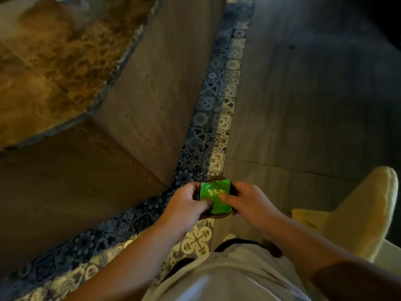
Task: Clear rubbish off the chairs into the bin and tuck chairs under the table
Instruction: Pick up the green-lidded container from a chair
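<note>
I hold a green wrapper (214, 197) in front of my waist, above the patterned floor tiles (219, 101). My left hand (186, 203) and right hand (247, 200) both pinch it, thumbs pressed on its top face, over a dark round thing (213, 178) I cannot make out. The wrapper's long axis runs away from me, tilted slightly left. A yellow chair (360, 213) stands to my right.
</note>
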